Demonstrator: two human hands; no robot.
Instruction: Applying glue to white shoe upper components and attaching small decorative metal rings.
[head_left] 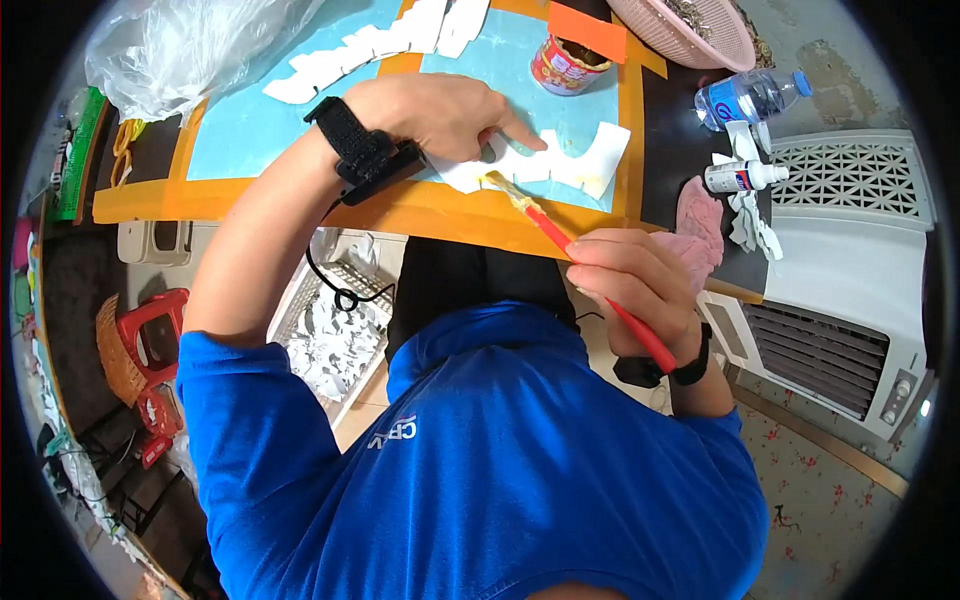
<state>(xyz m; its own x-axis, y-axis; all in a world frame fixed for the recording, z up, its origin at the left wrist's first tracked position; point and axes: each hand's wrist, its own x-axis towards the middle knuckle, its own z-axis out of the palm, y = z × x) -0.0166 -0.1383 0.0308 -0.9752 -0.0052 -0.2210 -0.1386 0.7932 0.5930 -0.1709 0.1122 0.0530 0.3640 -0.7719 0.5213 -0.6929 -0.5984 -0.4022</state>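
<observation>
My right hand [640, 285] grips a red-handled brush [550, 232]. Its bristles, coated in yellowish paste, touch the near edge of a white notched piece [605, 155] on the table. My left hand [440, 115] lies over the left part of that piece, index finger stretched out onto it and the other fingers bent, partly hidden. It holds nothing that I can see. Yellowish smears mark the white piece. Beyond it stands a small red printed can [565, 75] with an orange card [588, 35] across its top.
Light blue sheets [235, 145] edged with brown tape cover the table. More white notched pieces [330, 68] and a clear plastic bag [185, 55] lie far left. Rightward are a pink basket [735, 45], a water bottle [745, 100], a small white bottle [745, 177] and a pink cloth [695, 230].
</observation>
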